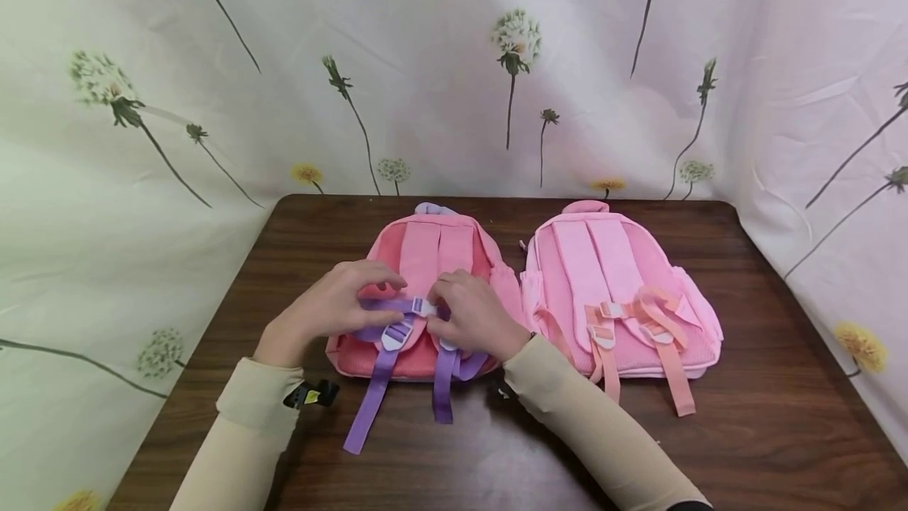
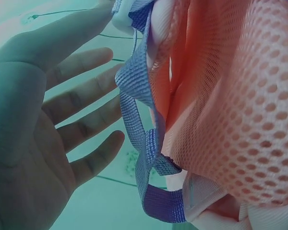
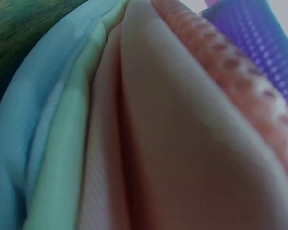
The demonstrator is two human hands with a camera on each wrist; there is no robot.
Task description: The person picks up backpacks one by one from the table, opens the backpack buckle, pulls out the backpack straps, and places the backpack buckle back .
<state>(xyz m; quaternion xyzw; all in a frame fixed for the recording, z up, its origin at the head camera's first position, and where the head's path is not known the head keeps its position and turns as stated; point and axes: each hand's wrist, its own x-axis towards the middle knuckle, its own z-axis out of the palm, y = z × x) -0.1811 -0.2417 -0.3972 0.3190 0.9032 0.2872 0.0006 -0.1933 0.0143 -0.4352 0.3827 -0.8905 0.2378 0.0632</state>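
A coral-pink backpack (image 1: 418, 255) with purple straps lies back-panel up on the table. Across it runs a purple chest strap (image 1: 386, 305) with a white buckle (image 1: 423, 307). My right hand (image 1: 477, 314) pinches at the buckle's right end, its fingers curled. My left hand (image 1: 340, 302) is on the left side, fingers spread apart and thumb near the strap. In the left wrist view that hand's fingers (image 2: 86, 98) are loosely extended beside a dangling purple webbing strap (image 2: 139, 81) and the mesh panel (image 2: 259, 105). The right wrist view shows only the backpack's fabric side (image 3: 182, 134) close up; the right hand is out of sight there.
To the right lies a pink backpack (image 1: 638, 259) with orange straps (image 1: 677, 377) and a white buckle joining its chest strap. Both bags rest on a dark wooden table (image 1: 780, 432). A dandelion-print curtain (image 1: 440, 85) hangs behind the table.
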